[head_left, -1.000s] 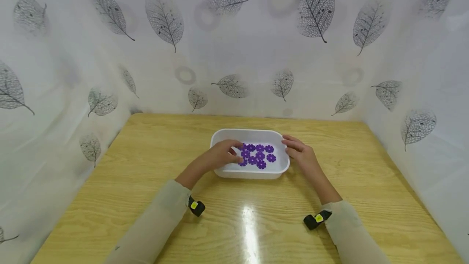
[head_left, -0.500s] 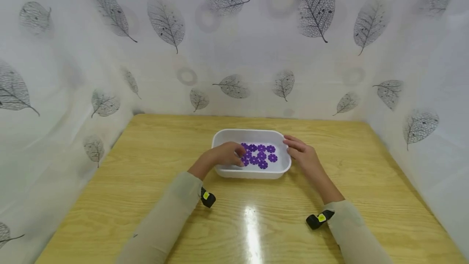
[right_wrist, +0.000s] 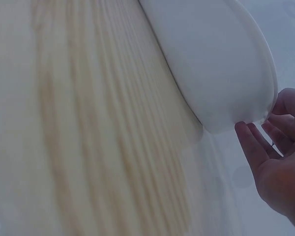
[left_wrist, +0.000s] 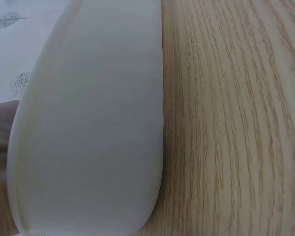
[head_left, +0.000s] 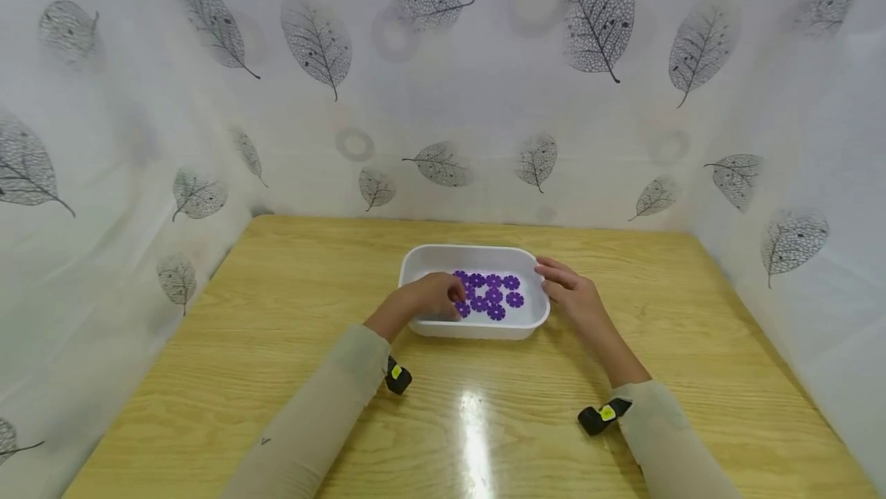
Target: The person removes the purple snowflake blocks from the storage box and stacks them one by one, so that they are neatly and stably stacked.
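Note:
A white plastic tray (head_left: pixel 477 331) sits on the table with several purple flower-shaped discs (head_left: pixel 494 295) spread inside. My left hand (head_left: pixel 431 295) reaches over the tray's near left rim, fingers bent down at the leftmost discs. A gap shows between its thumb and forefinger, and the hand hides some of the discs. In the left wrist view the tray's outer wall (left_wrist: pixel 93 118) covers most of that hand. My right hand (head_left: pixel 576 295) holds the tray's right end. In the right wrist view its fingertips (right_wrist: pixel 242 129) meet the outer wall at the rim.
The wood-grain table (head_left: pixel 311 268) stretches out on every side of the tray. White curtains (head_left: pixel 471 84) printed with grey leaves hang behind it and along both sides. Small black cameras (head_left: pixel 398 377) are strapped at the wrists.
My left hand has moved right and deeper into the tray, with its fingers curling more among the discs. My right hand and the tray have stayed in place.

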Available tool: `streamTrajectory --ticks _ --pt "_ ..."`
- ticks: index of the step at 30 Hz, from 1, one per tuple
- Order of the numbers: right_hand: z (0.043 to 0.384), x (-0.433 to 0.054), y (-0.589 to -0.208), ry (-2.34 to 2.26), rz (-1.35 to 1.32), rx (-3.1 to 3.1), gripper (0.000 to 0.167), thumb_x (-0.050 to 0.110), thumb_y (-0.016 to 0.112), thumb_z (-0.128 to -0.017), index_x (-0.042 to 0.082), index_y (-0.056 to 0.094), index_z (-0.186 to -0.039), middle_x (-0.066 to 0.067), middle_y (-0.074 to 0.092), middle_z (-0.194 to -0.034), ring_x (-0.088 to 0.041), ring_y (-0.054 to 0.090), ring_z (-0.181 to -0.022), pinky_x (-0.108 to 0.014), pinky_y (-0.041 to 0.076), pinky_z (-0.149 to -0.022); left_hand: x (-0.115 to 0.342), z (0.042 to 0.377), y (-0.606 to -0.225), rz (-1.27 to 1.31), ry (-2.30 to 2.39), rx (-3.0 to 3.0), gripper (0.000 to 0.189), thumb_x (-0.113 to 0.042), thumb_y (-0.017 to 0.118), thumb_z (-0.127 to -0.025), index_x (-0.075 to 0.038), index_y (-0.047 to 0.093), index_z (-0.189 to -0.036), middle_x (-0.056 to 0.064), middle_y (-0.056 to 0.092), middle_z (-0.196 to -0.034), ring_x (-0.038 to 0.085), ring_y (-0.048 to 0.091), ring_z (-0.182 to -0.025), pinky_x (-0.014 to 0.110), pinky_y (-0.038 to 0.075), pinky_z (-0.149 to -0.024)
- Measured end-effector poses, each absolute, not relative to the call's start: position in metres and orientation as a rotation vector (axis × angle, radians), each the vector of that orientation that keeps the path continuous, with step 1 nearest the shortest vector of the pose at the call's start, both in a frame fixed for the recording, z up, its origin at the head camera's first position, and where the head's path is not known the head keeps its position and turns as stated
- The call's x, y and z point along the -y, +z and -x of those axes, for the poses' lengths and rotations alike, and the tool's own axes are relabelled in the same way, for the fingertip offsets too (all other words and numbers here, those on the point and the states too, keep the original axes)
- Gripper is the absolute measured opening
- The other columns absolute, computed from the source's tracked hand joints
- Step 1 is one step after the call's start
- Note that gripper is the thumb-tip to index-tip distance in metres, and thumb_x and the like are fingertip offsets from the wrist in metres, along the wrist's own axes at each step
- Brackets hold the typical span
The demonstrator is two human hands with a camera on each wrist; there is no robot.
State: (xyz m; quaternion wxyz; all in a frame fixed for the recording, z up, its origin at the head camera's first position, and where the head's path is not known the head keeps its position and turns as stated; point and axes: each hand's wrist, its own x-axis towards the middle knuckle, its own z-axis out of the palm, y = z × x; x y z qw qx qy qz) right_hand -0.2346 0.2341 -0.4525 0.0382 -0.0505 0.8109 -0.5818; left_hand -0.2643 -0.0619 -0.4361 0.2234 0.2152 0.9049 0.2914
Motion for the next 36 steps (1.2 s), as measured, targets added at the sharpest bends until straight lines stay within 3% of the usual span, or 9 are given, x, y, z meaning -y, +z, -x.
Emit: streamTrajectory --ticks 10,23,29,36 --pt "0.2353 -0.2342 -0.4543 -1.773 0.174 -2.525 0.039 0.022 0.058 -0.102 0.007 0.061 -0.139 0.003 0.044 -0.158 -0.02 0.034 -0.15 -0.032 0.039 -0.114 0.0598 0.2652 -0.4396 -0.639 0.801 -2.512 0.03 -0.01 0.081 -0.083 -0.013 0.062 -0.106 0.0 0.062 -0.1 0.016 0.059 -0.095 0.032 0.052 -0.091" --pt "0.2334 -0.2373 -0.4529 -1.784 0.19 -2.51 0.04 0.02 0.057 -0.103 0.005 0.059 -0.139 0.0 0.043 -0.158 -0.022 0.035 -0.149 -0.019 0.043 -0.106 0.0571 0.2623 -0.4392 -0.666 0.829 -2.512 0.035 -0.015 0.075 -0.09 -0.014 0.061 -0.122 0.008 0.066 -0.118 0.025 0.061 -0.113 0.04 0.051 -0.101" --pt "0.2342 -0.2352 -0.4529 -1.771 0.204 -2.512 0.039 0.02 0.056 -0.103 0.005 0.059 -0.139 0.001 0.042 -0.159 -0.023 0.035 -0.149 -0.022 0.043 -0.108 0.0601 0.2628 -0.4386 -0.653 0.843 -2.5 0.043 -0.016 0.079 -0.088 -0.011 0.059 -0.126 0.008 0.065 -0.115 0.022 0.062 -0.107 0.037 0.052 -0.097" --pt "0.2354 -0.2352 -0.4541 -1.78 0.204 -2.504 0.039 0.019 0.056 -0.103 0.005 0.059 -0.139 0.0 0.043 -0.159 -0.022 0.034 -0.15 -0.022 0.042 -0.11 0.0599 0.2609 -0.4379 -0.671 0.808 -2.505 0.038 -0.011 0.077 -0.088 -0.012 0.062 -0.122 0.006 0.066 -0.111 0.02 0.063 -0.104 0.036 0.053 -0.095"
